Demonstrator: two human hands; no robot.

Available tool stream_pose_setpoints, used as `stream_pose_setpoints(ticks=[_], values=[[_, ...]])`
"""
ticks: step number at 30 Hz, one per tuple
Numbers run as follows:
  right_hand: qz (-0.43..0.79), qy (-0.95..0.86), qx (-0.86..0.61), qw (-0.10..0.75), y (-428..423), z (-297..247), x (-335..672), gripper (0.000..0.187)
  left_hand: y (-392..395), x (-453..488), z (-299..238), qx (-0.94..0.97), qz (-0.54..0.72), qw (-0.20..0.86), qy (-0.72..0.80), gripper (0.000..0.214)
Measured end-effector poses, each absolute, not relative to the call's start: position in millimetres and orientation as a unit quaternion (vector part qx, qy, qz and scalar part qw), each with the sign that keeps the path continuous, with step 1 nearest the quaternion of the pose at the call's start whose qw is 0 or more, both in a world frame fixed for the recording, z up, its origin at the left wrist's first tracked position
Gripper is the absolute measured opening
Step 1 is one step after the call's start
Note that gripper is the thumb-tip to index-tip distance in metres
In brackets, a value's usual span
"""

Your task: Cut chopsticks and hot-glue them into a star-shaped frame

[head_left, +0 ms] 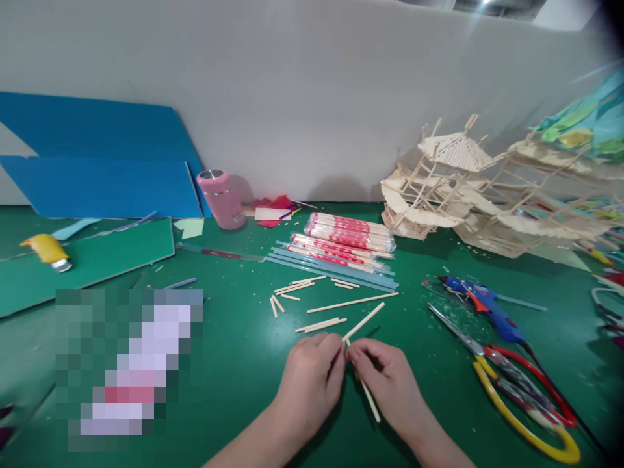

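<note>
My left hand is closed on a pale wooden stick that points up and to the right. Close beside it, my right hand pinches a second wooden stick, which slants down toward me. The two sticks come together near my fingertips; whether they touch is hard to tell. Just beyond my hands lie a pair of short sticks, a longer stick and several cut pieces. To the right are a blue hot glue gun and large scissors with red and yellow handles.
Wrapped stick bundles and bluish glue sticks lie farther back. Stick-built pavilion models stand at the back right. A pink flask, blue boards, a yellow cutter and a blurred-out object are on the left.
</note>
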State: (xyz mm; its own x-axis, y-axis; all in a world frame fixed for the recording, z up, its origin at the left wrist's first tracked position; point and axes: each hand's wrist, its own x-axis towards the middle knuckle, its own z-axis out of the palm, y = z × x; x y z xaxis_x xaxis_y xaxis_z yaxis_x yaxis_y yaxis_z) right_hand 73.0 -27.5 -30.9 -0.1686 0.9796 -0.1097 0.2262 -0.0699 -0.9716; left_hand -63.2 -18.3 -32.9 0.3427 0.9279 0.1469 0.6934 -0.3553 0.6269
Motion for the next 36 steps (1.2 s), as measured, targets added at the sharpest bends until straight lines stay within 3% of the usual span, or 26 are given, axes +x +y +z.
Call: stream_pose_setpoints(ticks=[36], values=[[0.496, -0.59, -0.53, 0.353, -30.1, -36.8, 74.5, 0.03, -19.2, -64.0, -37.7, 0.788, 0.241, 0.255, 0.505, 0.023]])
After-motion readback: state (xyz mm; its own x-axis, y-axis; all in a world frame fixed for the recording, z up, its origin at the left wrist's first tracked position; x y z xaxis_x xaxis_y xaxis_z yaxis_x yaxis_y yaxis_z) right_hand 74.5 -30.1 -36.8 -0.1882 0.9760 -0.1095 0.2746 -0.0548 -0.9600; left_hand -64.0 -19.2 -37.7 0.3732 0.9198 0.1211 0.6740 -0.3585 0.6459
